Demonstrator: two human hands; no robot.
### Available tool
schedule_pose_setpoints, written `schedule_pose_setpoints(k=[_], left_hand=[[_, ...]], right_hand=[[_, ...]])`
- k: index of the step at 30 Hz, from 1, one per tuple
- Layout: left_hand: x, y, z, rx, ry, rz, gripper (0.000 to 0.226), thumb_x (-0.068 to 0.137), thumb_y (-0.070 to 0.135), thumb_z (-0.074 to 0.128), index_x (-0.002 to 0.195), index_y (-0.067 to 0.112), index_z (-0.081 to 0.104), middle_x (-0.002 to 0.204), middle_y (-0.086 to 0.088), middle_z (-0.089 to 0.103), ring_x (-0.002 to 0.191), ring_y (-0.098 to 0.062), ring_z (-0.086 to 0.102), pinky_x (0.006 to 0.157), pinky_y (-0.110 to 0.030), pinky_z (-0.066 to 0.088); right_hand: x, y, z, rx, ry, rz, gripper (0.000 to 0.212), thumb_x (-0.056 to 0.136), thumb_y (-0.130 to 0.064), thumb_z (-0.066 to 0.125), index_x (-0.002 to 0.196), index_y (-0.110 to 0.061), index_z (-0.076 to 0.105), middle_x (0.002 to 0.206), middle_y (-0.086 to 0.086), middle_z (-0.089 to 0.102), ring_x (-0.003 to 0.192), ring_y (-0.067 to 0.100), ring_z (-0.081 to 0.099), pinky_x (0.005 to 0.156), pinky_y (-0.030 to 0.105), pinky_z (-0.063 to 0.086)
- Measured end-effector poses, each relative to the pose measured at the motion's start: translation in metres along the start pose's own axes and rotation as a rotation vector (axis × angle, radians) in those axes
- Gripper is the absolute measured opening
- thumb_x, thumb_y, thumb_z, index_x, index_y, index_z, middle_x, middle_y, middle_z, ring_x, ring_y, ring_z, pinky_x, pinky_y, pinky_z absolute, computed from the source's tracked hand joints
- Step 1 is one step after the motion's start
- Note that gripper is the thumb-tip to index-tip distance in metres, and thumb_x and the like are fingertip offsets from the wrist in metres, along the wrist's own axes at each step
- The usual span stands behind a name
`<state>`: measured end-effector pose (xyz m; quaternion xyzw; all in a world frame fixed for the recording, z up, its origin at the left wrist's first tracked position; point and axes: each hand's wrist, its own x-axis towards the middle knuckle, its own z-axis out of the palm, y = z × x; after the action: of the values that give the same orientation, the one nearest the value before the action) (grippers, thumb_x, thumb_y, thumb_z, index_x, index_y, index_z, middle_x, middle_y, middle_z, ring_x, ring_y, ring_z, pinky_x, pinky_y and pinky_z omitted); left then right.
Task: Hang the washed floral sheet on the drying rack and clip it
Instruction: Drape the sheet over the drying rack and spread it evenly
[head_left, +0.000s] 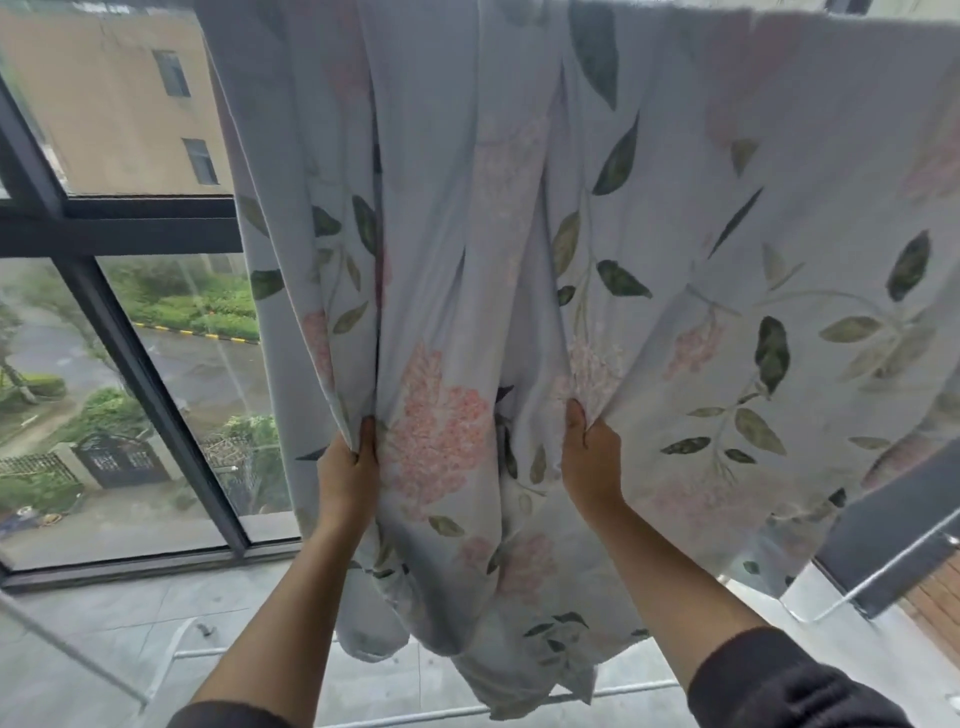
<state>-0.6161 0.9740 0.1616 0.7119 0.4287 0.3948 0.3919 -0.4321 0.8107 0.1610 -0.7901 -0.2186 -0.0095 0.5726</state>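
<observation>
The floral sheet, pale blue with pink blossoms and green leaves, hangs down from the top of the view in long folds. My left hand grips a fold near the sheet's left edge. My right hand pinches a bunched fold in the middle, thumb up. The sheet's lower end dangles in a bundle between my forearms, above the white rack bars. The rail that carries the sheet lies out of view at the top. No clip is visible.
A large dark-framed window fills the left, showing a wet street and hedges outside. Grey floor tiles lie below. A white rack leg stands lower left. A dark panel and a white bar sit at the lower right.
</observation>
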Motion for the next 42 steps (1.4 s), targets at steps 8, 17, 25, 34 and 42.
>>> schedule_pose_setpoints(k=[8, 17, 25, 34, 42], left_hand=[[-0.012, -0.02, -0.007, 0.058, -0.084, -0.087, 0.052, 0.099, 0.037, 0.035, 0.111, -0.005, 0.062, 0.102, -0.025, 0.063, 0.099, -0.042, 0.058, 0.07, -0.032, 0.033], [-0.035, -0.044, -0.005, 0.265, -0.14, -0.253, 0.057, 0.099, 0.043, 0.035, 0.111, -0.006, 0.062, 0.104, -0.029, 0.063, 0.097, -0.043, 0.058, 0.068, -0.034, 0.034], [-0.08, -0.02, 0.041, 0.115, -0.031, -0.427, 0.049, 0.091, 0.031, 0.056, 0.124, -0.004, 0.045, 0.119, -0.027, 0.056, 0.108, -0.046, 0.053, 0.075, -0.036, 0.036], [-0.181, 0.03, 0.194, 0.2, -0.381, -0.552, 0.042, 0.093, 0.023, 0.055, 0.127, -0.003, 0.052, 0.125, -0.02, 0.055, 0.119, -0.035, 0.052, 0.092, -0.035, 0.044], [-0.194, 0.152, 0.342, 0.189, -0.595, -0.048, 0.065, 0.079, 0.038, 0.072, 0.132, 0.013, 0.044, 0.134, -0.004, 0.048, 0.12, -0.022, 0.049, 0.098, -0.03, 0.039]], right_hand=[[-0.024, 0.02, -0.009, -0.033, 0.084, 0.13, 0.058, 0.098, -0.045, 0.037, 0.057, -0.005, 0.045, 0.056, 0.019, 0.053, 0.054, 0.031, 0.055, 0.056, 0.041, 0.048], [-0.041, 0.049, -0.033, -0.208, 0.04, 0.186, 0.05, 0.1, -0.041, 0.031, 0.075, -0.003, 0.053, 0.08, 0.022, 0.064, 0.079, 0.035, 0.061, 0.067, 0.034, 0.043], [-0.015, 0.07, -0.093, -0.246, -0.35, 0.1, 0.03, 0.095, -0.047, 0.042, 0.085, -0.022, 0.054, 0.081, 0.007, 0.066, 0.08, 0.03, 0.065, 0.076, 0.04, 0.053], [0.035, 0.157, -0.245, -0.295, -0.373, 0.201, 0.02, 0.087, -0.03, 0.061, 0.1, -0.021, 0.048, 0.091, 0.0, 0.061, 0.089, 0.024, 0.062, 0.082, 0.038, 0.051], [0.139, 0.2, -0.335, -0.126, 0.066, 0.442, 0.082, 0.07, -0.03, 0.079, 0.136, -0.001, 0.04, 0.133, 0.021, 0.049, 0.122, 0.035, 0.049, 0.098, 0.037, 0.041]])
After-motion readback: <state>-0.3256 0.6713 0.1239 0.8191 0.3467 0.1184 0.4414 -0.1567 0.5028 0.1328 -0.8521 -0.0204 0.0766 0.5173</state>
